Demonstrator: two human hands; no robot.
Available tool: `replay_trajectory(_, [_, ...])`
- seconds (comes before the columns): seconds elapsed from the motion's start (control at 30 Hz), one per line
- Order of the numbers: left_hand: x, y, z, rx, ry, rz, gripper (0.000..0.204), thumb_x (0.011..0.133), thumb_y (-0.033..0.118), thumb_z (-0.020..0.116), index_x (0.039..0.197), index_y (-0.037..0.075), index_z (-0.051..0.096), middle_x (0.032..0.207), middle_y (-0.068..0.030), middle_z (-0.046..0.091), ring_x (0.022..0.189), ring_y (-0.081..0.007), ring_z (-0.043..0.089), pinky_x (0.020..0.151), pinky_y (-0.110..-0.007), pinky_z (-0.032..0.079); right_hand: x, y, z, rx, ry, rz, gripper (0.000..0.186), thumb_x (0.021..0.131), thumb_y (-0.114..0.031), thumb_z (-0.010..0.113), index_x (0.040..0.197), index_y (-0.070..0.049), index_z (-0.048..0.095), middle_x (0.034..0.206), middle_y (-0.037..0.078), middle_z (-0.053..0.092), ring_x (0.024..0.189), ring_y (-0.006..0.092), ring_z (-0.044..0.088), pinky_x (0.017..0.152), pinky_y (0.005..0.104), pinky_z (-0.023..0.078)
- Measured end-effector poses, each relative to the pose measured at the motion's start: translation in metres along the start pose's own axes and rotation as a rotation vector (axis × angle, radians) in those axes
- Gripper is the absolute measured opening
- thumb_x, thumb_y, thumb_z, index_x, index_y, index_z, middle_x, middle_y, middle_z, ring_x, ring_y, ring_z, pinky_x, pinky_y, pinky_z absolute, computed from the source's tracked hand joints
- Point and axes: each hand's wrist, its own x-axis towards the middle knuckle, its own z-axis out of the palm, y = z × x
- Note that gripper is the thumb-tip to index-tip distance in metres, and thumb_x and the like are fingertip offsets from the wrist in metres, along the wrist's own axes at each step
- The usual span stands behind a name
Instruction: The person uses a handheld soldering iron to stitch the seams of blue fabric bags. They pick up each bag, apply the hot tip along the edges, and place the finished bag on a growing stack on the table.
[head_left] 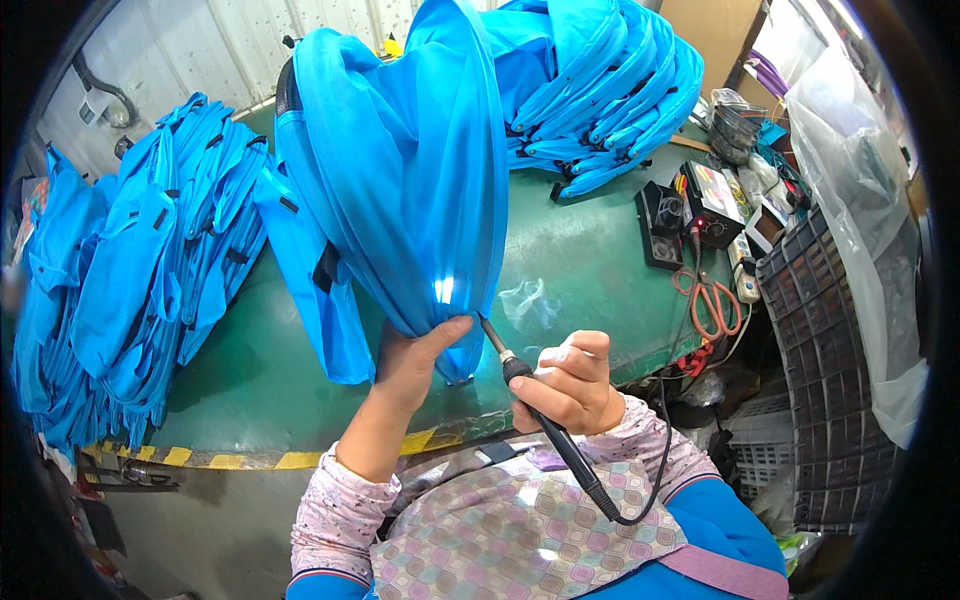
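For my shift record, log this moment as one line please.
left hand: gripping blue fabric piece | right hand: holding soldering iron, tip near fabric edge | surface: green table

- The left hand (pixel 410 360) and right hand (pixel 572 388) are bare.
- The left sleeve (pixel 342 510) is pale pink, sprinkled with small darker marks too fine to make out, and gathers loosely at its cuff.
- The right sleeve (pixel 655 440) matches it in colour and pattern.
- A bright blue top (pixel 730 530) shows at both upper arms, its left edge finished with a narrow striped trim (pixel 330 573) of dark, red and white lines.
- A patterned apron (pixel 500 540) covers the front, greyish beige with rows of rounded diamonds in pink, mauve and muted grey-green.
- A plain dusty-pink strap (pixel 725 573) runs from its near right side.
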Motion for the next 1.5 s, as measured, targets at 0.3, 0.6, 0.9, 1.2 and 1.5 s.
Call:
replay_trajectory(0.3, [-0.001, -0.004, 0.005, 0.028, 0.019, -0.014, 0.034, 0.081, 0.015, 0.08, 0.11, 0.003, 0.066, 0.102, -0.0044, 0.068, 0.092, -0.0136, 0.063, 0.083, -0.031, 0.05, 0.002, 0.002, 0.0, -0.025, -0.022, 0.036, 0.024, 0.08, -0.016, 0.069, 0.102, -0.009, 0.064, 0.067, -0.003, 0.051, 0.066, 0.0163, 0.053, 0.072, 0.0354, 0.038])
replay_trajectory(0.6, [0.0, -0.001, 0.005, 0.127, -0.019, 0.061, 0.036, 0.083, 0.019, 0.079, 0.112, 0.003, 0.067, 0.104, -0.0058, 0.069, 0.094, -0.0142, 0.063, 0.083, -0.031, 0.05, 0.028, 0.015, -0.016, 0.136, 0.016, 0.259, 0.025, 0.084, -0.015, 0.072, 0.108, -0.01, 0.063, 0.081, 0.005, 0.068, 0.076, 0.0237, 0.065, 0.075, 0.0394, 0.046])
replay_trajectory(0.9, [-0.013, -0.014, -0.019, -0.001, -0.036, 0.12, 0.049, 0.087, 0.014, 0.072, 0.13, 0.001, 0.053, 0.123, -0.0084, 0.062, 0.111, -0.0176, 0.059, 0.095, -0.034, 0.047, 0.027, 0.067, 0.036, -0.046, 0.002, 0.135, 0.055, 0.076, -0.016, 0.082, 0.126, -0.017, 0.058, 0.131, 0.016, 0.061, 0.096, 0.0271, 0.062, 0.083, 0.0385, 0.047])
replay_trajectory(1.2, [-0.005, -0.01, -0.01, 0.011, -0.114, 0.12, 0.046, 0.087, 0.018, 0.077, 0.126, 0.003, 0.059, 0.12, -0.006, 0.065, 0.108, -0.0153, 0.062, 0.092, -0.031, 0.049, 0.026, 0.025, 0.068, 0.428, 0.013, 0.287, 0.054, 0.08, 0.008, 0.071, 0.128, -0.011, 0.054, 0.141, 0.023, 0.049, 0.106, 0.0335, 0.062, 0.086, 0.0383, 0.055])
replay_trajectory(1.5, [-0.012, -0.023, 0.003, -0.192, 0.06, 0.093, 0.044, 0.086, 0.009, 0.076, 0.125, 0.001, 0.059, 0.117, -0.0075, 0.068, 0.103, -0.0162, 0.065, 0.092, -0.032, 0.05, 0.021, 0.014, 0.026, 0.17, 0.032, 0.289, 0.044, 0.08, 0.01, 0.069, 0.119, -0.007, 0.057, 0.099, 0.016, 0.064, 0.079, 0.0263, 0.056, 0.069, 0.0372, 0.047])
